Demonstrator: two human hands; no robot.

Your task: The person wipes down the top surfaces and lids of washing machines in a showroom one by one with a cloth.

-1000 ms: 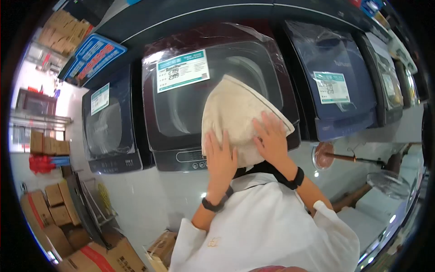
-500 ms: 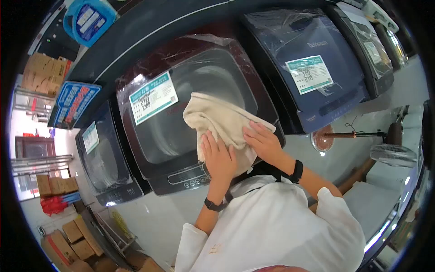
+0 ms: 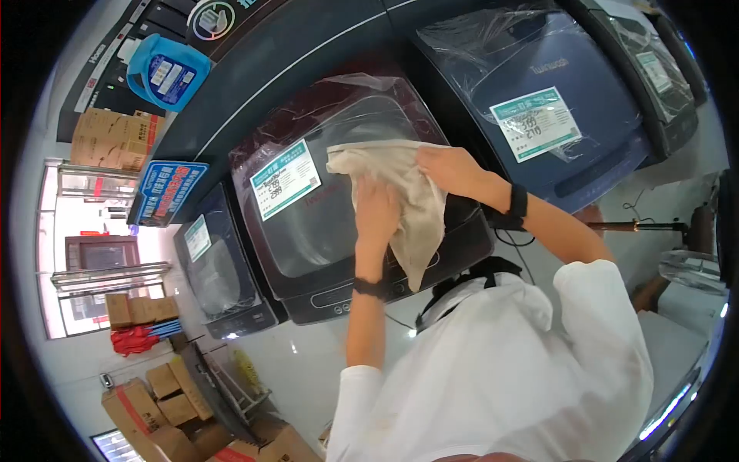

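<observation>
We see the left hand (image 3: 377, 212) on a tan cloth (image 3: 419, 219), near its middle, with the fingers down in the folds. They are blurry, so we cannot tell if that hand grips or just presses. The right hand (image 3: 454, 171) is closed on the top edge of the cloth, near its right corner. The two hands are apart, but near each other. Each arm has a black band on it: one band (image 3: 371, 288) on the left, one band (image 3: 518, 204) on the right.

The cloth is all bunched up on the lid of a dark red washing machine (image 3: 296, 250), on the right part of the lid. One pointy end hangs down over the front edge, by the buttons (image 3: 342, 308). On the lid, left of the cloth, we see a white and green price tag (image 3: 285, 181).

To the right is a blue washing machine (image 3: 570, 115) with its own tag (image 3: 536, 123). To the left is a dark washing machine (image 3: 212, 281). Near it we see a blue sign (image 3: 171, 192) with writing, and higher up a blue jug (image 3: 169, 73). Farther out, at the low left, brown boxes (image 3: 131, 408) are piled up near a red bag (image 3: 132, 340).
</observation>
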